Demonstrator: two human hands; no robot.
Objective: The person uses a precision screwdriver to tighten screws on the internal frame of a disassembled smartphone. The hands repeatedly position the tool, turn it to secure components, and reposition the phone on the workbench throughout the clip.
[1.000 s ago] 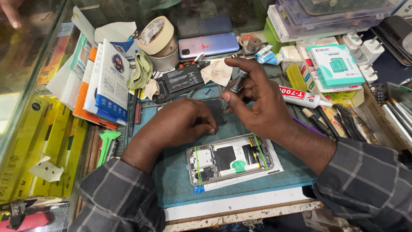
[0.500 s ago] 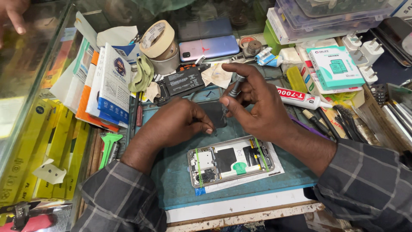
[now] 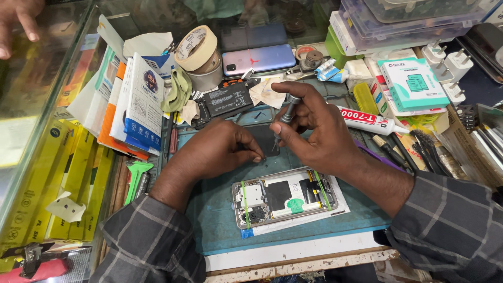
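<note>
Left hand (image 3: pixel 217 152): laid palm-down on the blue mat (image 3: pixel 220 230), fingertips pressed on a small dark part (image 3: pixel 263 140) at the mat's centre; its grip was seen flat, closed on nothing.

Right hand (image 3: pixel 319 133): grip clamped on a slim metal screwdriver (image 3: pixel 284 116), held near upright, tip pointed down at the dark part, just beside the left fingertips.

Opened phone (image 3: pixel 285 196): lain at 6 o'clock of the hands on a white sheet, back removed, inner boards and green strips exposed, apart from both hands.

Battery (image 3: pixel 226 100): black, placed at 12 o'clock of the left hand.

Tape roll (image 3: pixel 198 48): stood on a cup at 11 o'clock.

Purple phone (image 3: pixel 259 58): lain at 12 o'clock, near the glass edge.

Glue tube (image 3: pixel 369 119): white, found at 3 o'clock, just beside the right hand.

Teal box (image 3: pixel 414 84): set at 2 o'clock, chargers (image 3: pixel 445 57) behind it.

Booklets (image 3: pixel 133 105): leaned at 9 o'clock.

Another person's hand (image 3: pixel 18 23): rested on the glass bench (image 3: pixel 31 131) at 10 o'clock.
</note>
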